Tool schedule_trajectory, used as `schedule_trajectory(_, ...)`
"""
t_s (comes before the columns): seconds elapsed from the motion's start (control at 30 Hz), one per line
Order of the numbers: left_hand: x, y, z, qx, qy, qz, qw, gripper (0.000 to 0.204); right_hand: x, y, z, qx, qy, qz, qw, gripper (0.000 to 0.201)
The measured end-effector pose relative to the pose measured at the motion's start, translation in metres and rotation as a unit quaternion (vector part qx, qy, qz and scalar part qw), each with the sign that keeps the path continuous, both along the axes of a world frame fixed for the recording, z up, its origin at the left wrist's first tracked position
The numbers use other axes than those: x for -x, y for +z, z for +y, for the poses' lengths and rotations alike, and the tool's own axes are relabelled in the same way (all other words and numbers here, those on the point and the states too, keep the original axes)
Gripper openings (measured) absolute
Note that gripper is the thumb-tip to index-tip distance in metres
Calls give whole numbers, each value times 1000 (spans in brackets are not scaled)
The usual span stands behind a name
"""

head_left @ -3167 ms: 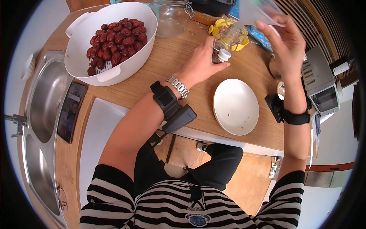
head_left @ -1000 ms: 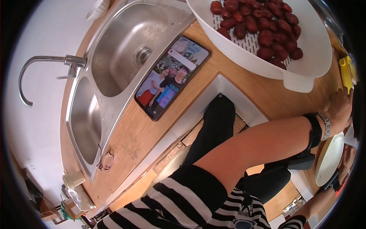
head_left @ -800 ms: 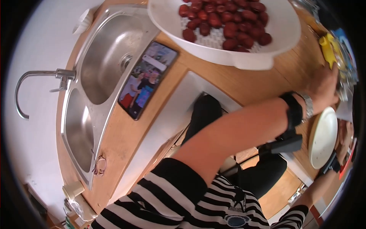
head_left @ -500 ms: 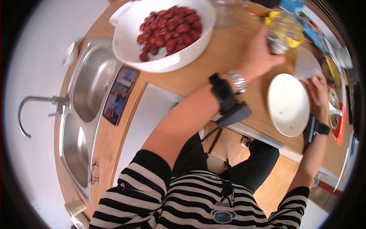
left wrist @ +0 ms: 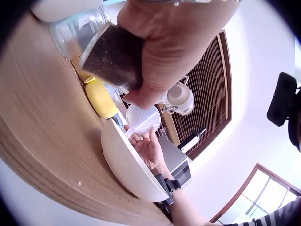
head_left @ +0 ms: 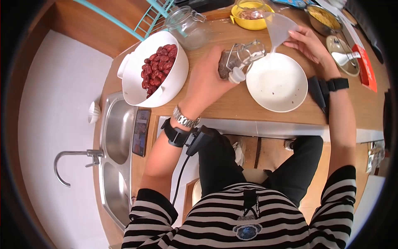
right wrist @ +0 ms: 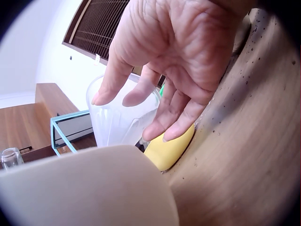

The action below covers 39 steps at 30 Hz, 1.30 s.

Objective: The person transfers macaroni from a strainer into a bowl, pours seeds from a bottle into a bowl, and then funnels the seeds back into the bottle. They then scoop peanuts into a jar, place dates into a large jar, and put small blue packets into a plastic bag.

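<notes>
My left hand (head_left: pixel 207 81) grips a swing-top glass bottle (head_left: pixel 226 64) partly filled with something dark and grainy. In the head view the bottle lies tilted, its neck pointing right toward the white bowl (head_left: pixel 278 79), and its white stopper hangs loose on the wire. Between thumb and fingers my right hand (head_left: pixel 309 43) pinches a translucent plastic funnel (head_left: pixel 280 29) by its wide rim. The funnel's spout points down at the far rim of the bowl, near the bottle's mouth. A few dark specks lie in the bowl. The left wrist view shows the dark filling (left wrist: pixel 115 56) up close.
A white colander (head_left: pixel 174 79) of red dates (head_left: pixel 159 68) stands left, a glass jar (head_left: pixel 188 31) behind it. A yellow bowl (head_left: pixel 253 25) sits at the back. A metal pan (head_left: pixel 325 20) and glass lid (head_left: pixel 344 54) are right. A phone (head_left: pixel 141 133) lies by the sink (head_left: pixel 118 137).
The head view swung left to the sink and back again. The bottle has tipped over toward the bowl, and the funnel, held high at first, is now down by the bowl's far rim.
</notes>
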<state>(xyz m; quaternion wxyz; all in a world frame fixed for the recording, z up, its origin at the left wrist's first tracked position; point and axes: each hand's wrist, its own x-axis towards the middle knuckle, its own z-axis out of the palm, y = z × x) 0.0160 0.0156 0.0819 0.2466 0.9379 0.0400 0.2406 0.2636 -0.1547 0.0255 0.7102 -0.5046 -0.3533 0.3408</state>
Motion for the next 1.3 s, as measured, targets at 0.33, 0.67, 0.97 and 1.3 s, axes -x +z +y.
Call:
schedule_trajectory(0.33,8,-1,-8,-139,-8,63,988,48,-6,-4,-2,24,11,-38,999,31)
schedule_trajectory(0.67,4,8,-10,-245,3,117,962,46,13,12,-6,-8,-12,38,999,20)
schedule_trajectory(0.97,-1,14,-15,-325,11,122,938,44,4,4,-3,-3,14,43,999,24)
schedule_trajectory(1.3,-7,19,-18,-401,9,118,908,50,6,8,-4,-5,28,46,999,23)
